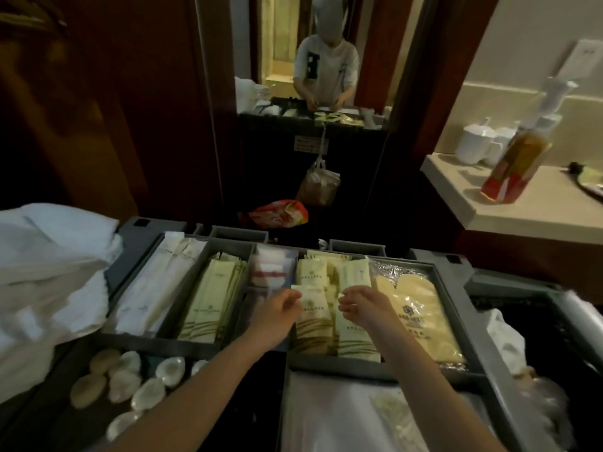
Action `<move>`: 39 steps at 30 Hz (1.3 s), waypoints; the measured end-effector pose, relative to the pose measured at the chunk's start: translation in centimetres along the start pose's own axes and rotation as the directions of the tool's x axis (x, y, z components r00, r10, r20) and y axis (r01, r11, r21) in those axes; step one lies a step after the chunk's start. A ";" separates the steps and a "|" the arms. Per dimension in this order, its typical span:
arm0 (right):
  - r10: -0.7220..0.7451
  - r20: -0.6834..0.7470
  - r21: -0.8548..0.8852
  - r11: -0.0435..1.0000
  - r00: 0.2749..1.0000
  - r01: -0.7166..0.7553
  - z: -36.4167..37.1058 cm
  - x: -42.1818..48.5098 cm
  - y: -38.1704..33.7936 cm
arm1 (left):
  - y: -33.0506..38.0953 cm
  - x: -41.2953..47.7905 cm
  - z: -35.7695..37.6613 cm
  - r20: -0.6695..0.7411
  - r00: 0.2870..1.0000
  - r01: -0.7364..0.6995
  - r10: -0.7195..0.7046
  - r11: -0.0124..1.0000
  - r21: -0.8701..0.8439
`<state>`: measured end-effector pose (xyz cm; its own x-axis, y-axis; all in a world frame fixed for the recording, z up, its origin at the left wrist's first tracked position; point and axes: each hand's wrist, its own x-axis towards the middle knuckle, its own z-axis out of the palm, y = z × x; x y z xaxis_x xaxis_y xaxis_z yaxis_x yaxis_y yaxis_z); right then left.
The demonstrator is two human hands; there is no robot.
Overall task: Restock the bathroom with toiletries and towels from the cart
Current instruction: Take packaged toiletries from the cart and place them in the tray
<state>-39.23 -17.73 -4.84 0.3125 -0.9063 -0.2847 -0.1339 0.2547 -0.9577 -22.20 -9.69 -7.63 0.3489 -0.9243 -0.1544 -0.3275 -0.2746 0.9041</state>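
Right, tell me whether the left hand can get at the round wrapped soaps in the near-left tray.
Probably yes: the soaps lie uncovered just beside the left forearm, nothing over them, though the left hand is at the packets.

No words can be read. The pale green packets (313,308) and the yellow bag (421,314) by the cart tray's (342,365) right edge have print, but it is too blurry.

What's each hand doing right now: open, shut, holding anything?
Left hand: pinches the edge of a pale sachet.
Right hand: fingers curled; whether they hold anything cannot be told.
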 end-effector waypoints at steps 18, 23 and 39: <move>-0.137 0.246 -0.345 0.913 0.959 0.219 0.9 3.8 3.3 | -0.3 -0.9 2.1 -0.289 0.939 -0.129 0.187 0.970 0.206; -0.151 0.232 -0.269 0.939 0.961 0.213 1.3 3.4 3.0 | -0.6 -0.8 1.9 -0.325 0.934 -0.107 0.147 0.985 0.139; -0.302 0.256 0.068 0.953 0.918 0.295 0.2 1.0 -2.1 | 5.4 -2.5 1.1 -0.335 0.927 -0.241 0.171 0.953 -0.181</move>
<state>-38.41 -19.14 -3.13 0.5682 -0.8227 0.0173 0.0281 -0.0016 -0.9996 -25.78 -9.14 -2.79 0.5611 -0.8150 0.1450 -0.2378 0.0091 0.9713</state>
